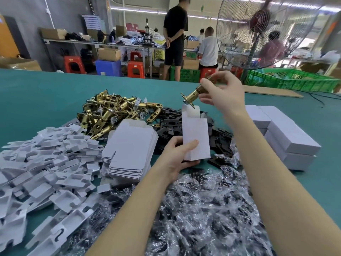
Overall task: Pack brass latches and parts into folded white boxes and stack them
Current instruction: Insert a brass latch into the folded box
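Note:
My left hand (180,155) grips the lower end of an upright white box (195,133) whose top flap stands open. Just above that opening, my right hand (222,93) pinches a brass latch (193,95), tilted with its faceplate pointing down toward the box. A pile of brass latches (112,112) lies on the green table at the back centre. Closed white boxes (284,133) are stacked at the right.
Flat unfolded boxes (129,150) sit in a stack at the centre. White plastic inserts (42,163) cover the left. Black plates (169,124) lie behind the held box, and bagged screws (203,209) spread in front. A standing fan (262,32) and several people are beyond the table.

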`<state>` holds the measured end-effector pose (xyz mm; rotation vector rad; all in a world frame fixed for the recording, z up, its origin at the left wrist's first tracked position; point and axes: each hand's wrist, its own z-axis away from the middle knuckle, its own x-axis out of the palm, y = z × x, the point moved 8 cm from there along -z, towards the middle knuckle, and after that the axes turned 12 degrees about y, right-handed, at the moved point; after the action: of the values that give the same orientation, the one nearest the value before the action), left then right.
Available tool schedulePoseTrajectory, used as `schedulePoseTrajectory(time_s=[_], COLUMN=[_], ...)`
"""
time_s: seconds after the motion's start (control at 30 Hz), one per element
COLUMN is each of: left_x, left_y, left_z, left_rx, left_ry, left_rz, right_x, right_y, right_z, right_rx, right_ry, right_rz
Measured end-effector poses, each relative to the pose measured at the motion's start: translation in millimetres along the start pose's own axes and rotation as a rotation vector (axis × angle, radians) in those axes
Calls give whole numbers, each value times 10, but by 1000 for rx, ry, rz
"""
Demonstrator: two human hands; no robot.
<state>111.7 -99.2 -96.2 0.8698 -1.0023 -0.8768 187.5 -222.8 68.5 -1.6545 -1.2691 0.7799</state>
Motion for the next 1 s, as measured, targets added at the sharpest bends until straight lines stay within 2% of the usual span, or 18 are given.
schedulePoseTrajectory(time_s=[0.13,0.3,0.43,0.63,0.87,1.0], left_x=[27,68,63,98,82,80], left_y=[8,23,12,12,31,15], left_z=[10,21,11,28,15,-6], left_rx=[23,68,52,67,95,170], left_ry=[-38,-97,-115,-154,-156,-123], left_rz=[-35,-72,-57,-65,-53,-145], right_x=[-407,-554,-595,-399,-160,-43], right_y=[139,163,0,-215,-220,-129], right_z=[197,248,263,419,566,659], right_rx=[167,282,91,-178,-284,-322], right_ry=[37,43,-30,-235,-292,-400], right_rz=[-211,-286,-14,469,747,891])
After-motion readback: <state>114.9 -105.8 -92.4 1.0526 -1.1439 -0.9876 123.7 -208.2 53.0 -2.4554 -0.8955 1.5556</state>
